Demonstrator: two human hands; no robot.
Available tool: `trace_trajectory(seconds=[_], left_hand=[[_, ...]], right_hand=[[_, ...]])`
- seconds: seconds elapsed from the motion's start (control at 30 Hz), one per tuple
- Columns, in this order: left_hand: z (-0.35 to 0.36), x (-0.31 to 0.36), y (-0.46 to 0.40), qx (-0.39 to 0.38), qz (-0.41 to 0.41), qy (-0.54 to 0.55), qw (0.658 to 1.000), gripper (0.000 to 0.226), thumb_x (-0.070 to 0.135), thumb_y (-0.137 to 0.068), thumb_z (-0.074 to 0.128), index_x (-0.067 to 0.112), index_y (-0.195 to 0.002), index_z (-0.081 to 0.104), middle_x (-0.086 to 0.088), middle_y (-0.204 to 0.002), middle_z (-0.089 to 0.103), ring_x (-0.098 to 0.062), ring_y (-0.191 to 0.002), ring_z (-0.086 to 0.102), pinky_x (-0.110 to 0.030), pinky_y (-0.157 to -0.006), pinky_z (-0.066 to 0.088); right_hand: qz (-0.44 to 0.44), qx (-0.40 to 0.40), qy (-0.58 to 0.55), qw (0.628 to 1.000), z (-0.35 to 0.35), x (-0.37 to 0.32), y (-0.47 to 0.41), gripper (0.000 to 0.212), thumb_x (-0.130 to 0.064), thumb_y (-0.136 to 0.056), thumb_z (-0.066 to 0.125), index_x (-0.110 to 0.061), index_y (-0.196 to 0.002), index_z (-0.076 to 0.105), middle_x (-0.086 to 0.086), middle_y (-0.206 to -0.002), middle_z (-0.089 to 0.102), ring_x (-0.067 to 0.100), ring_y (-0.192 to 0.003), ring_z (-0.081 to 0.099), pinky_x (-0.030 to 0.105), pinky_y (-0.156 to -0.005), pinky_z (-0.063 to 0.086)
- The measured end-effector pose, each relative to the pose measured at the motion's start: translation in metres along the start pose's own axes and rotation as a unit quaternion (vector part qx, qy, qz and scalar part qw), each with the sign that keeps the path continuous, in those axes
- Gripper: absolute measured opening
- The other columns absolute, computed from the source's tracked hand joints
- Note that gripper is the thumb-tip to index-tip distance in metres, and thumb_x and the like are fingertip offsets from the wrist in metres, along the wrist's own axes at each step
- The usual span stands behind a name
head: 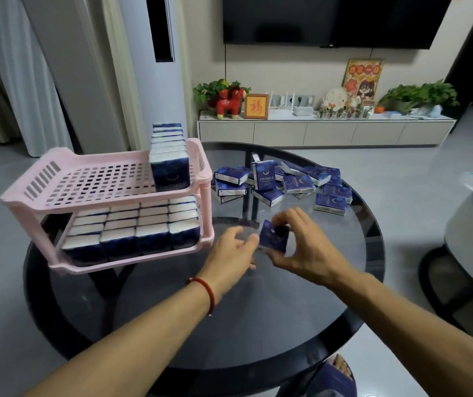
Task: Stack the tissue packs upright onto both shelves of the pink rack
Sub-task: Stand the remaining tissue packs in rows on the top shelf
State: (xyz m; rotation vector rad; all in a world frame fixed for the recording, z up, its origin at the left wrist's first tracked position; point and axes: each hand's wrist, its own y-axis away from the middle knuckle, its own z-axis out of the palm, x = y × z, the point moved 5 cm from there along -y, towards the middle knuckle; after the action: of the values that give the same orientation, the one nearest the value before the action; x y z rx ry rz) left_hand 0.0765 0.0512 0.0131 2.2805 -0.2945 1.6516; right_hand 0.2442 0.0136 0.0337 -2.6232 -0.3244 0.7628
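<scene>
1. Pink rack point(198, 173): two-tier slotted plastic, left of centre in the frame, standing on the round dark glass tabletop point(258, 325).
2. Lower shelf point(132, 257): filled with upright tissue packs in close rows, white ends up; no open slot can be seen from this angle.
3. Upper shelf point(86, 181): one row of upright packs point(169, 156) along its right side, running front to back; the rest of the grid floor is bare.
4. Loose packs point(284, 181): a scattered heap at centre-right of the frame, on the far side of the tabletop; most lie flat, one stands on end.
5. Pack in hand point(274, 234): dark blue, at centre frame, raised above the glass and tilted.
6. Right hand point(301, 247): fingers and thumb curled round the pack, gripping it at its edges.
7. Left hand point(235, 247): fingers loosely spread, just beside the pack's left edge; contact cannot be confirmed. A red cord bracelet point(205, 290) sits on the wrist.
8. Step, as judged: lower tier done, upper tier begun; one pack is being readied for placing.
9. Next move, as judged: turn the pack upright, carry it up and left over the rack's rim, and start a second row against the standing one without toppling it.
</scene>
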Motion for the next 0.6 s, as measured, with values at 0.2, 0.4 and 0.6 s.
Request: trace_trajectory(seconds=[0.2,0.4,0.6], left_hand=[[0.014,-0.008,-0.012,-0.002,-0.051,0.128,0.99,0.053,0.02,-0.077,0.073,0.018,-0.129,0.062,-0.014,-0.107,0.076,-0.029,-0.09,0.076,-0.053,-0.083,0.062],[0.006,-0.002,0.001,-0.062,-0.021,0.162,0.985,0.042,0.001,-0.102,0.053,0.026,-0.134,0.06,-0.018,-0.116,0.071,-0.027,-0.086,0.076,-0.045,-0.066,0.064],[-0.007,-0.007,0.001,-0.056,-0.031,0.19,0.98,0.043,-0.005,-0.098,0.055,0.024,-0.129,0.065,-0.019,-0.114,0.072,-0.031,-0.088,0.076,-0.054,-0.077,0.063]], right_hand=[[0.02,-0.005,-0.001,1.0,-0.004,0.022,0.017,0.056,-0.051,-0.097,0.053,-0.019,-0.142,0.04,-0.002,-0.138,0.047,0.008,-0.126,0.047,0.029,-0.105,0.041],[0.251,-0.01,0.2,0.947,-0.012,0.125,-0.005,0.073,-0.041,-0.104,0.043,-0.022,-0.163,0.005,0.008,-0.169,0.016,0.032,-0.156,0.009,0.057,-0.122,0.018],[0.21,0.047,0.192,0.957,-0.009,0.103,-0.018,0.043,-0.028,-0.097,0.065,-0.011,-0.135,0.058,0.015,-0.128,0.048,0.037,-0.12,0.042,0.045,-0.1,0.042]])
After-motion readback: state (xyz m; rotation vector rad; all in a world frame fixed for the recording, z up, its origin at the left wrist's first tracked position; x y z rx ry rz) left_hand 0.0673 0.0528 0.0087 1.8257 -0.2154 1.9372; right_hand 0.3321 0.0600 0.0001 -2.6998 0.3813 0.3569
